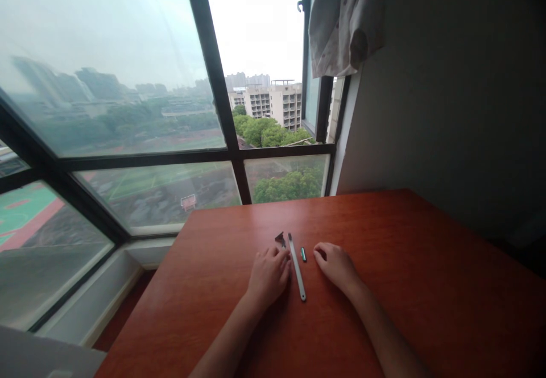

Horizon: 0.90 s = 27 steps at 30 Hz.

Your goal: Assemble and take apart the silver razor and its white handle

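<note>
"Two bare hands are on the table, right?"

"Yes, the left hand and the right hand, with the small things between and just ahead of them."

"What is the left one doing?"

"Its fingers are bent downward and lie close together, over the near end of a small dark-headed thing, perhaps a razor. The dark head shows past the fingertips, toward the window. I cannot tell whether the fingers pinch it or only touch it."

"And the right?"

"Its fingers curl loosely inward, side by side, with the thumb near the index finger. I cannot tell whether their tips meet."

"Where is the toothbrush?"

"Flat on the wood, just to the right of the left hand. Its dark bristle end points toward the window, and the end with the hole is nearest the person."

"And that short green piece?"

"It looks like a battery. It lies between the toothbrush and the right hand, near both and apart from each."

"What is around the table?"

"The window beyond it, a hanging cloth at the upper right, and a shadowed wall beside that."
</note>
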Each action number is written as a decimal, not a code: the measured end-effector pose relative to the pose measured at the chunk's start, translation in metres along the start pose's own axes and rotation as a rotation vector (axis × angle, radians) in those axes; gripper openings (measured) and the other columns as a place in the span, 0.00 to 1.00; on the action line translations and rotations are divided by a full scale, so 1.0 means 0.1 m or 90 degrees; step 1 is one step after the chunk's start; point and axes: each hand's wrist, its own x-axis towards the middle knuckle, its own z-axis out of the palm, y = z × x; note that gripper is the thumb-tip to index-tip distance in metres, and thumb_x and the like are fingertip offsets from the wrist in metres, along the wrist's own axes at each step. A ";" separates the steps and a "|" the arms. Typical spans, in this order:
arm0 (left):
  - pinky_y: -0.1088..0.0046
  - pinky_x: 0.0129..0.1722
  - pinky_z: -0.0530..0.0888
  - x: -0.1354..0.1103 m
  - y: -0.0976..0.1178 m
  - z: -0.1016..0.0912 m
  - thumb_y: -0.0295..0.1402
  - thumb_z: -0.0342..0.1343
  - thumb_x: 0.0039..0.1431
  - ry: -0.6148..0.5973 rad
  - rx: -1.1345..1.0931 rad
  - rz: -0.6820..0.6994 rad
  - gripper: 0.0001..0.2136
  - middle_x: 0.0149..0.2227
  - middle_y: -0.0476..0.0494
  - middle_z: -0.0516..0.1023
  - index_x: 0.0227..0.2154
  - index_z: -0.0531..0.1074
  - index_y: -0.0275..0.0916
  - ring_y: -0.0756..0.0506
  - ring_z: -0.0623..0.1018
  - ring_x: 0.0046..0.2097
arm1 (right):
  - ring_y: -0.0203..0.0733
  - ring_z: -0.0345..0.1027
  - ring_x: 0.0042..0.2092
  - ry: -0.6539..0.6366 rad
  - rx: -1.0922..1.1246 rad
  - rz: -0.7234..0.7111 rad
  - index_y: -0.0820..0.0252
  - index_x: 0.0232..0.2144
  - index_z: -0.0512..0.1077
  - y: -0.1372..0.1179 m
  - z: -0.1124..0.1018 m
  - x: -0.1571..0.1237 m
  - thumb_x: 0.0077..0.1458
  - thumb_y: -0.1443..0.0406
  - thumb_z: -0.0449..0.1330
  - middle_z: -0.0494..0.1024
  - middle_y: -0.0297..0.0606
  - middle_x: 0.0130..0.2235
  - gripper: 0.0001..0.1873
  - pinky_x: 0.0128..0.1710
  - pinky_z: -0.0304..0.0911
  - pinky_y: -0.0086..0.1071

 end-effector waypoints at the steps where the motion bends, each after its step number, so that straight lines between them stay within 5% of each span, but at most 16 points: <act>1: 0.66 0.40 0.65 0.00 0.01 0.00 0.31 0.48 0.61 -0.014 0.013 0.002 0.11 0.39 0.41 0.73 0.43 0.71 0.45 0.41 0.73 0.40 | 0.42 0.72 0.39 0.000 -0.001 -0.003 0.56 0.32 0.76 0.00 0.00 0.00 0.57 0.67 0.54 0.80 0.39 0.36 0.10 0.37 0.59 0.29; 14: 0.70 0.35 0.66 0.01 -0.03 0.02 0.36 0.51 0.60 -0.039 0.001 -0.055 0.05 0.37 0.43 0.74 0.36 0.68 0.42 0.42 0.75 0.38 | 0.42 0.73 0.40 0.006 0.002 -0.021 0.57 0.32 0.76 0.00 0.00 0.00 0.58 0.67 0.54 0.80 0.39 0.36 0.10 0.39 0.60 0.30; 18: 0.70 0.38 0.67 0.01 -0.15 0.05 0.29 0.48 0.60 0.013 -0.150 -0.094 0.07 0.38 0.43 0.75 0.40 0.67 0.43 0.44 0.75 0.39 | 0.43 0.73 0.40 0.002 0.006 -0.024 0.57 0.32 0.76 0.00 -0.01 0.00 0.58 0.67 0.53 0.80 0.39 0.36 0.10 0.39 0.60 0.30; 22: 0.70 0.34 0.70 0.05 -0.25 0.04 0.33 0.49 0.59 0.080 -0.423 -0.210 0.12 0.34 0.45 0.73 0.45 0.64 0.39 0.45 0.75 0.34 | 0.43 0.73 0.40 -0.003 0.006 -0.016 0.56 0.33 0.76 0.01 -0.01 -0.01 0.57 0.67 0.54 0.80 0.39 0.36 0.10 0.39 0.60 0.30; 27: 0.70 0.37 0.70 0.06 -0.21 -0.05 0.42 0.54 0.55 -0.002 -0.758 -0.219 0.18 0.30 0.46 0.73 0.44 0.69 0.36 0.46 0.74 0.35 | 0.44 0.73 0.40 0.021 0.070 -0.014 0.57 0.32 0.76 -0.03 -0.04 -0.01 0.57 0.66 0.53 0.80 0.40 0.37 0.11 0.41 0.62 0.32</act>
